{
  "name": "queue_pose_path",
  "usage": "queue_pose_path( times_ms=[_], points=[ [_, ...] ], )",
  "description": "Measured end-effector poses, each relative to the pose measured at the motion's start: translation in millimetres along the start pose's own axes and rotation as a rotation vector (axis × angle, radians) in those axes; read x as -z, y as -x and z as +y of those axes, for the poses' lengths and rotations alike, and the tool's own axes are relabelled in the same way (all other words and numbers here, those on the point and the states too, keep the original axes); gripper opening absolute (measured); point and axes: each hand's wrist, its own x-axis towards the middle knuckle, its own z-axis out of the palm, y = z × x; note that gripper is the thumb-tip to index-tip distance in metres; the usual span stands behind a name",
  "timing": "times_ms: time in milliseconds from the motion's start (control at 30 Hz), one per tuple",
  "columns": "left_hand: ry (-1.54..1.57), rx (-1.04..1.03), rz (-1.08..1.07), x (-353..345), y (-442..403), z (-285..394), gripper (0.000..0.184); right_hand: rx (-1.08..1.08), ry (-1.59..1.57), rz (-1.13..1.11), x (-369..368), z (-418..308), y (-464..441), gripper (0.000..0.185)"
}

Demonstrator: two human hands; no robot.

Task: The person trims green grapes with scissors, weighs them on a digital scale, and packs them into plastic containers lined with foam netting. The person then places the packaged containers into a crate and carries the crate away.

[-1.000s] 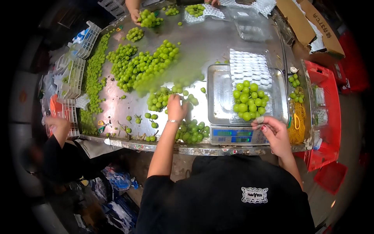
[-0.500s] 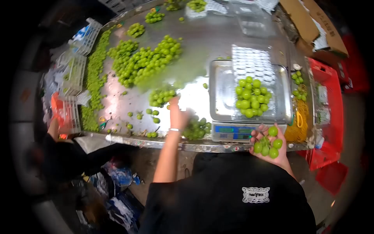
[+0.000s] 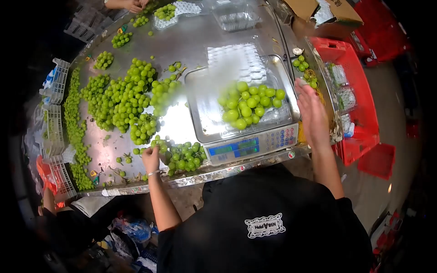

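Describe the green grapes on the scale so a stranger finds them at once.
On the silver metal table, at its near edge, find the pale electronic scale with blue display panels. On top is a rectangular silver metal tray; in it, at the near end of white netted foam, lies the bunch of round green grapes. These are the only grapes on that tray.

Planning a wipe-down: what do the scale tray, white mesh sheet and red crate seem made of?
Scale tray: likely stainless steel, polished; silvery reflections.
White mesh sheet: probably plastic foam, matte; puffy strands.
Red crate: apparently moulded plastic, smooth; uniform colour.
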Motion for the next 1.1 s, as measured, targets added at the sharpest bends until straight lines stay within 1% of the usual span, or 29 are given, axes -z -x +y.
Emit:
queue_pose_path(
  times_ms=[33, 67, 133, 167, 200, 267, 300, 333, 400, 433, 467, 533, 567, 600, 667, 700, 733, 800, 833, 867, 900, 933, 1000, 1033, 1067, 1100],
  points=[
    [0.306, 0.035, -0.011, 3, 6, -1, 0.021, 0.023, -0.101, 0.032, 8, 3, 3, 0.050],
    [0.514, 0.062, 0.010, 5, 16, -1, 0.016, 0.010, -0.099, 0.035, 16, 5, 6, 0.050],
    [0.884, 0.060, -0.017, 11, 39, 13, 0.016, -0.001, -0.109, -0.007, 30, 9, 10, 0.048],
    [1.038, 0.021, -0.150, 16, 43, 4, 0.018, 0.005, -0.087, 0.000, 32, 11, 11, 0.047],
    [1.195, 0.041, -0.245, 19, 46, 1, 0.029, -0.010, -0.093, -0.009, 32, 15, 11, 0.047],
    [1.368, 0.052, -0.369, 19, 54, 3, 0.033, 0.057, 0.089, -0.012, 31, 22, 7, 0.048],
    [1.393, 0.064, -0.380, 19, 62, 12, 0.035, 0.095, 0.126, -0.023, 30, 28, 2, 0.047],
    [1.448, 0.033, -0.444, 17, 68, 22, 0.036, 0.089, 0.117, -0.030, 25, 31, -3, 0.047],
    [1.478, 0.063, -0.421, 16, 75, 31, 0.036, 0.234, 0.285, -0.004, 14, 35, -10, 0.042],
    [1.474, 0.062, -0.418, 16, 77, 33, 0.036, 0.265, 0.352, 0.009, 8, 34, -12, 0.040],
    [1.479, 0.052, -0.428, 17, 78, 34, 0.036, 0.263, 0.348, 0.008, 2, 34, -13, 0.040],
    [1.482, 0.039, -0.435, 19, 82, 38, 0.036, 0.454, 0.655, 0.023, -8, 35, -16, 0.040],
    [1.490, 0.035, -0.409, 22, 85, 40, 0.036, 0.299, 0.657, -0.067, 1, 55, -19, 0.041],
    [1.498, 0.031, -0.381, 24, 88, 40, 0.036, 0.299, 0.652, -0.072, 0, 53, -16, 0.041],
    [1.516, 0.009, -0.392, 28, 91, 35, 0.036, 0.401, 1.093, -0.253, -4, 43, -3, 0.042],
    [1.532, -0.011, -0.408, 32, 92, 31, 0.036, 0.393, 1.171, -0.262, -4, 41, 2, 0.044],
    [1.531, -0.049, -0.360, 33, 92, 28, 0.035, 0.400, 1.156, -0.273, -3, 40, 4, 0.044],
    [1.448, -0.038, -0.198, 37, 87, 14, 0.034, 0.391, 1.221, -0.238, 2, 43, 5, 0.042],
    [1.278, -0.010, -0.050, 38, 76, -7, 0.032, 0.399, 1.207, -0.249, 7, 46, 4, 0.042],
    [1.013, -0.080, -0.049, 43, 69, -12, 0.024, 0.359, 1.079, -0.194, 14, 49, 2, 0.040],
    [0.672, -0.057, 0.006, 44, 64, -16, 0.022, 0.317, 0.952, -0.140, 17, 51, 0, 0.039],
    [0.330, -0.028, 0.059, 43, 58, -19, 0.020, 0.325, 0.940, -0.149, 18, 50, 0, 0.039],
    [-0.093, -0.215, 0.125, 33, 35, -61, 0.021, 0.354, 0.791, -0.172, 16, 39, 1, 0.037],
    [-0.372, -0.208, 0.073, 34, 42, -44, 0.032, 0.335, 0.774, -0.173, 14, 33, 3, 0.035],
    [-0.630, -0.189, 0.074, 31, 55, -3, 0.030, 0.344, 0.767, -0.183, 12, 30, 3, 0.035],
    [-0.604, -0.277, 0.076, 21, 50, -9, 0.030, 0.364, 0.776, -0.163, 12, 28, 3, 0.035]
  ],
)
